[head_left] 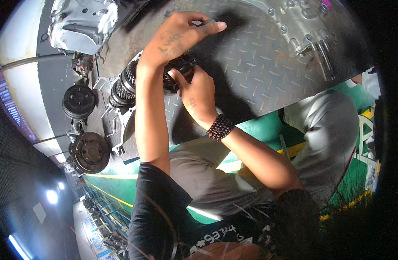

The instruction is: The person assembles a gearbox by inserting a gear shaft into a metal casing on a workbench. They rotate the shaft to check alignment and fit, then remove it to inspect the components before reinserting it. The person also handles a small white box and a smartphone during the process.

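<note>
A gear assembly (123, 89) with several toothed metal rings lies on the tread-patterned metal bench top, partly hidden behind my left forearm. My left hand (177, 37) is raised above its right end, thumb stretched out and fingers curled in a pinch. Something small and dark grey shows at those fingertips, too little of it to name. Below it, my right hand (199, 93), with a dark beaded bracelet at the wrist, is closed around the black end part (184, 65) of the assembly. The thumb lies on top of that part; the other fingers are mostly hidden.
A silver cast-metal housing (300, 26) with protruding shafts rests at the far right of the bench top (251, 65). Another silver casing (84, 24) stands at the far left. Two round brake drums (91, 151) are beyond the left edge. A person's light-trousered leg (324, 134) is at right.
</note>
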Available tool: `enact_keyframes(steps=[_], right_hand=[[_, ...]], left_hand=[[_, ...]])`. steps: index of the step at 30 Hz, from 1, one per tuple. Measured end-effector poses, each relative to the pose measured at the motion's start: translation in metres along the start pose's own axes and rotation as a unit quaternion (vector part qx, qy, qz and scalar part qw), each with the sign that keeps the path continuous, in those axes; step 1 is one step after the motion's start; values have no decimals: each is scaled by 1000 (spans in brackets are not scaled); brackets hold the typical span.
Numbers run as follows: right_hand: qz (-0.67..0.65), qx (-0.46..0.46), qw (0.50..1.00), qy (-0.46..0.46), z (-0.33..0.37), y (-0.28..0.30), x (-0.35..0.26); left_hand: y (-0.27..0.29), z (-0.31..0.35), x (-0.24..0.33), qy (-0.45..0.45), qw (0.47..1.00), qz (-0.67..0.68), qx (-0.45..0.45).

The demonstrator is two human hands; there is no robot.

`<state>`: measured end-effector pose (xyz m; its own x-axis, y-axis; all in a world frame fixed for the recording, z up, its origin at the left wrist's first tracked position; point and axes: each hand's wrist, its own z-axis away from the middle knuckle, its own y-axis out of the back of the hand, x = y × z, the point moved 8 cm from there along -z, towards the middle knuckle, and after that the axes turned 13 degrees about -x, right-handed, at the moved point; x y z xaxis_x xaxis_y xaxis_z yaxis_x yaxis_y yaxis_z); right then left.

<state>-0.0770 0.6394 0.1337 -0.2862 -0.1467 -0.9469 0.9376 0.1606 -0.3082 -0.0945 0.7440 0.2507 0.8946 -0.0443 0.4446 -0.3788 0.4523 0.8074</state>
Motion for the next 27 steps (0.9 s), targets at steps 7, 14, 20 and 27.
enact_keyframes(steps=[7, 14, 20, 27], right_hand=[[132, -96, 987, -2, -3, -4, 14], [127, -76, 986, 72, 2, -2, -2], [146, -99, 984, 38, -6, -5, 11], [65, -115, 991, 20, 0, -12, -1]], left_hand=[[-6, -2, 1, -26, 999, 17, -10], [-6, -5, 0, -45, 999, 1, -5], [-8, -8, -5, -29, 999, 16, -6], [-5, -8, -7, -40, 998, -47, -4]])
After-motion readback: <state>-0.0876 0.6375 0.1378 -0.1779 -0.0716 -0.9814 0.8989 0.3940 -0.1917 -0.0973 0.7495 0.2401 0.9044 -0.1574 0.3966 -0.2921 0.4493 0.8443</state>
